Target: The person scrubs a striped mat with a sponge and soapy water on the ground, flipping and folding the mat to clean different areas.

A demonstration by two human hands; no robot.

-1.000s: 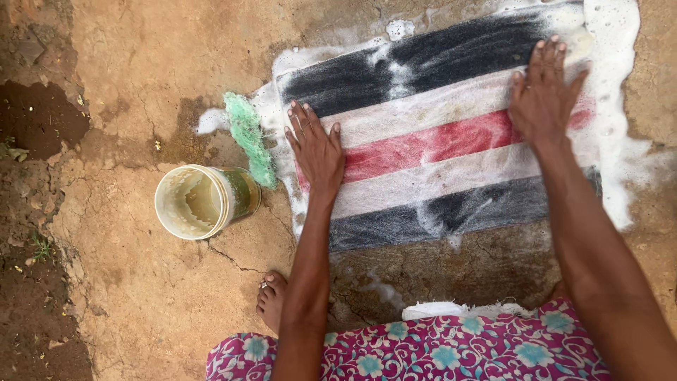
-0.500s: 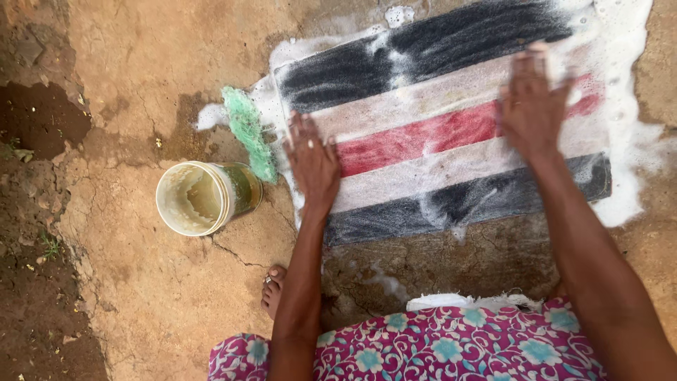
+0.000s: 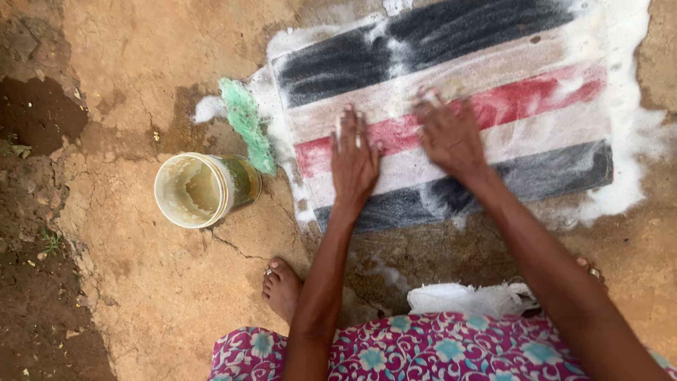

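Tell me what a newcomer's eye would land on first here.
First, the striped mat in black, white and red, lying soapy on the bare ground at upper right, ringed with white foam. Both hands press flat on it near its middle: the left hand and the right hand, side by side. To the left stand a pale plastic jar and a green scrubber at the mat's edge.

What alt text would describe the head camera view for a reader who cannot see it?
Both hands, left and right, press flat on a soapy striped mat lying on bare ground. A green brush and an open jar lie left of the mat.
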